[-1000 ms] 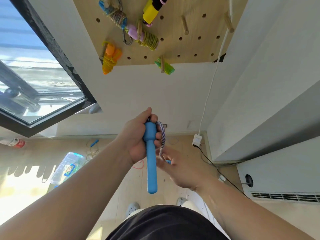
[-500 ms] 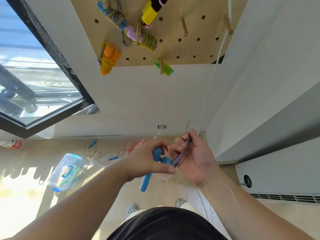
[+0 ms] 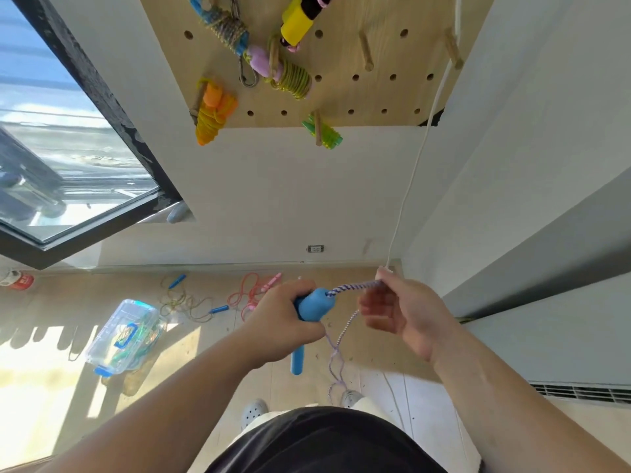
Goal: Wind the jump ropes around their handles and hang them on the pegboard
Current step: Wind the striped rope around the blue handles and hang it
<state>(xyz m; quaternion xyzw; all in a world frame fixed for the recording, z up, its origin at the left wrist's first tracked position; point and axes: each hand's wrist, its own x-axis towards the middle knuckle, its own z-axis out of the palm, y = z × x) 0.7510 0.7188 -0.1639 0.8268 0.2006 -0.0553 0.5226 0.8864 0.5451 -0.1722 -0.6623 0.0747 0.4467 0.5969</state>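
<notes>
My left hand point(image 3: 285, 317) grips the blue handles point(image 3: 312, 303) of a jump rope, one handle end hanging down below the fist. Its purple-and-white braided rope point(image 3: 351, 287) runs from the handle top to my right hand point(image 3: 404, 312), which pinches it taut; a loose loop of the same rope dangles beneath. Above on the wall is the wooden pegboard point(image 3: 341, 59), with several wound ropes hung on pegs: an orange one point(image 3: 213, 110), a pink-and-yellow-green one point(image 3: 286, 73), a blue one point(image 3: 222, 23), a yellow-and-black one point(image 3: 298, 18) and a green one point(image 3: 322, 131).
On the floor lie a pink rope point(image 3: 254, 293), a blue-handled yellow rope point(image 3: 186, 298) and a clear plastic box point(image 3: 124, 336). Two free pegs point(image 3: 365, 51) stick out at the pegboard's right. A white cord point(image 3: 415, 165) hangs down the wall corner. A window point(image 3: 61, 158) is at left.
Both hands have dropped lower and moved apart. The right hand has pulled the braided rope out to the right of the handles, and the handles have tilted in my left fist.
</notes>
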